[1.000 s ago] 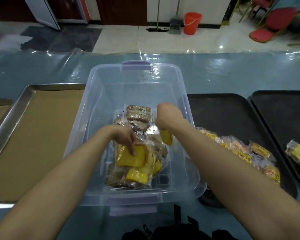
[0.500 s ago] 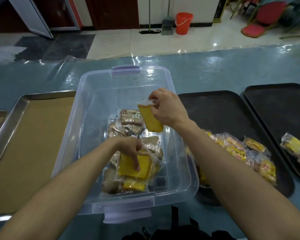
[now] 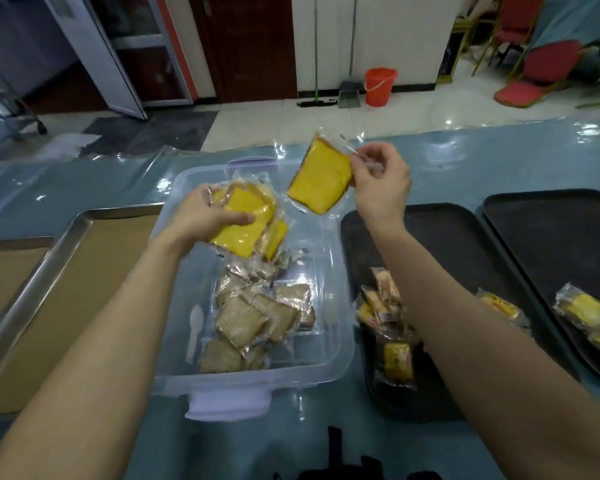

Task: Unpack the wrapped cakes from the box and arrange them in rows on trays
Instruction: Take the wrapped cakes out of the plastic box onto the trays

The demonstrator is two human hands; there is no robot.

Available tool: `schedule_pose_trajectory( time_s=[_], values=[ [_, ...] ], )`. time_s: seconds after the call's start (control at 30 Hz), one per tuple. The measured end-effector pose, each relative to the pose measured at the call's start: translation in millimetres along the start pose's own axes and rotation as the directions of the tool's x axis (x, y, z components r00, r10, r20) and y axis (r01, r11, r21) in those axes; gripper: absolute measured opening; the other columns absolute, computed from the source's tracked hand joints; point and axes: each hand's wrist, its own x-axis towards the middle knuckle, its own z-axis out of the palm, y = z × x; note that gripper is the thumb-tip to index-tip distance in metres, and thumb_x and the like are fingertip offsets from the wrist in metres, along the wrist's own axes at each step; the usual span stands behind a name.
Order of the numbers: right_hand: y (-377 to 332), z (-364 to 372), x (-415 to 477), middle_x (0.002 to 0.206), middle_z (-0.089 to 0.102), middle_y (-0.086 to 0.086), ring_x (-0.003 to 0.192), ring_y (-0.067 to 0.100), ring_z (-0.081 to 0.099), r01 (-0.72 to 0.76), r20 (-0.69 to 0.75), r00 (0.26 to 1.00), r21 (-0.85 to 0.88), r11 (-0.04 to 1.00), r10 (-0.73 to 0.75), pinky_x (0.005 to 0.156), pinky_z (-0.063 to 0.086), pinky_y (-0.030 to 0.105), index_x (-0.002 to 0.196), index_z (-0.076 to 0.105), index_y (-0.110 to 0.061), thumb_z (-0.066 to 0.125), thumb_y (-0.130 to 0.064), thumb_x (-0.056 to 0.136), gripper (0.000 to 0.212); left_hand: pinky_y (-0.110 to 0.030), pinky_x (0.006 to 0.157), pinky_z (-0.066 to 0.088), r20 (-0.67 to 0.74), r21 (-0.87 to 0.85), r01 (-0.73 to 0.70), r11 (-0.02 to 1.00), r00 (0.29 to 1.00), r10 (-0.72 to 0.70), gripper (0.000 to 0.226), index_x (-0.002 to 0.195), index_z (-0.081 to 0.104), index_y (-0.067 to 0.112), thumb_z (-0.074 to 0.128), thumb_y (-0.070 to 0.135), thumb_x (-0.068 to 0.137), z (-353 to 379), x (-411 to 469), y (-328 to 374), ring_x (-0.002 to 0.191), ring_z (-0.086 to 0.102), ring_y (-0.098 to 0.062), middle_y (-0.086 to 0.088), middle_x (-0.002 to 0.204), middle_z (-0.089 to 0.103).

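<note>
A clear plastic box (image 3: 340, 341) stands in front of me with several brown wrapped cakes (image 3: 253, 323) lying on its bottom. My left hand (image 3: 201, 220) holds a bunch of yellow wrapped cakes (image 3: 246, 223) lifted above the box's far left part. My right hand (image 3: 378, 188) pinches the wrapper edge of a single yellow wrapped cake (image 3: 321, 178), held in the air over the box's far right corner. A metal tray (image 3: 66, 271) lined with brown paper lies left of the box. A black tray (image 3: 465, 258) on the right carries several small wrapped cakes (image 3: 381, 306).
A second black tray (image 3: 561, 237) at the far right holds a few yellow wrapped cakes (image 3: 589, 313). A white plastic spoon (image 3: 194, 327) lies in the box. Another lined tray (image 3: 7, 265) sits at the far left. The table has a blue-green glossy cover (image 3: 465, 168).
Both hands rose out of the box. The right hand lifted one yellow cake up and away; the left hand picked up a bunch of yellow cakes from the pile.
</note>
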Motion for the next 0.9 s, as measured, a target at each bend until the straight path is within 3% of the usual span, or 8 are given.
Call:
schedule_pose_trajectory(
  time_s=[0.07, 0.2, 0.37, 0.5, 0.57, 0.7, 0.83, 0.9],
  values=[
    [-2.3, -33.4, 14.9, 0.093, 0.072, -0.017, 0.086, 0.002, 0.072, 0.0, -0.085, 0.996, 0.031, 1.0, 0.002, 0.081, 0.065, 0.04, 0.093, 0.066, -0.038, 0.074, -0.02, 0.099, 0.021, -0.03, 0.065, 0.064, -0.064, -0.097, -0.032, 0.995, 0.998, 0.025, 0.086, 0.132, 0.068, 0.019, 0.107, 0.035, 0.057, 16.4, 2.4, 32.6, 0.088, 0.08, -0.013, 0.0, 0.112, 0.079],
    [14.0, -117.7, 35.1, 0.093, 0.071, -0.019, 0.085, 0.001, 0.071, 0.002, -0.211, 0.977, -0.005, 1.0, -0.003, 0.084, 0.064, 0.042, 0.096, 0.068, -0.031, 0.073, -0.02, 0.098, 0.012, -0.045, 0.082, 0.068, -0.028, -0.116, -0.106, 0.988, 0.994, 0.103, 0.119, 0.139, 0.063, 0.022, 0.109, 0.058, 0.035, 92.0, -1.0, 111.1, 0.101, 0.079, -0.022, -0.001, 0.122, 0.076],
    [63.6, -253.2, 45.7, 0.088, 0.069, -0.017, 0.079, -0.003, 0.068, -0.064, -0.342, 0.939, -0.067, 0.996, 0.037, 0.079, 0.06, 0.028, 0.096, 0.068, -0.028, 0.074, -0.018, 0.097, 0.012, -0.045, 0.088, 0.064, 0.136, -0.074, -0.178, 0.981, 0.973, 0.187, 0.094, 0.131, 0.058, 0.018, 0.109, 0.036, 0.054, 244.3, -18.3, 194.8, 0.104, 0.073, -0.022, -0.002, 0.119, 0.071],
    [112.5, -377.9, 35.8, 0.082, 0.067, -0.014, 0.074, -0.007, 0.062, -0.144, -0.412, 0.909, -0.167, 0.975, 0.064, 0.069, 0.047, 0.013, 0.099, 0.07, -0.012, 0.071, -0.011, 0.099, 0.002, -0.027, 0.067, 0.055, 0.306, -0.066, -0.165, 0.984, 0.935, 0.178, 0.065, 0.111, 0.059, 0.02, 0.105, 0.029, 0.066, 388.1, -41.5, 236.3, 0.083, 0.066, -0.008, 0.011, 0.097, 0.065],
    [134.9, -440.8, 29.5, 0.08, 0.07, -0.011, 0.071, -0.001, 0.065, -0.222, -0.47, 0.876, -0.201, 0.954, 0.105, 0.065, 0.05, 0.017, 0.099, 0.067, -0.016, 0.068, -0.015, 0.101, 0.003, -0.037, 0.072, 0.063, 0.383, -0.057, -0.153, 0.987, 0.909, 0.163, 0.05, 0.096, 0.071, 0.016, 0.106, 0.03, 0.063, 459.9, -58.4, 252.0, 0.081, 0.077, -0.022, 0.001, 0.086, 0.078],
    [163.7, -549.5, 16.7, 0.083, 0.071, -0.005, 0.073, 0.01, 0.067, -0.304, -0.612, 0.787, -0.275, 0.912, 0.078, 0.063, 0.052, 0.026, 0.099, 0.06, -0.021, 0.063, -0.021, 0.106, 0.008, -0.044, 0.082, 0.067, 0.46, -0.084, -0.118, 0.989, 0.876, 0.144, 0.089, 0.111, 0.072, 0.011, 0.108, 0.056, 0.044, 578.8, -91.2, 282.9, 0.091, 0.081, -0.022, 0.0, 0.097, 0.082],
    [204.1, -605.3, 9.4, 0.096, 0.066, -0.003, 0.083, 0.016, 0.062, -0.261, -0.535, 0.844, -0.483, 0.836, -0.046, 0.069, 0.048, 0.03, 0.109, 0.058, -0.02, 0.055, -0.019, 0.11, 0.003, -0.043, 0.096, 0.06, 0.432, -0.124, -0.072, 0.99, 0.894, 0.119, 0.096, 0.132, 0.049, 0.019, 0.103, 0.054, 0.061, 667.7, -127.6, 302.4, 0.109, 0.068, -0.019, 0.002, 0.122, 0.065],
    [244.4, -611.5, -2.6, 0.108, 0.066, -0.002, 0.094, 0.02, 0.062, -0.296, -0.326, 0.938, -0.57, 0.766, 0.12, 0.081, 0.051, 0.036, 0.119, 0.058, -0.021, 0.054, -0.021, 0.108, 0.012, -0.047, 0.101, 0.058, 0.47, 0.0, -0.123, 0.992, 0.876, 0.108, 0.092, 0.141, 0.041, 0.017, 0.095, 0.053, 0.075, 699.7, -138.1, 295.9, 0.118, 0.066, -0.028, -0.005, 0.133, 0.063]
  ],
)
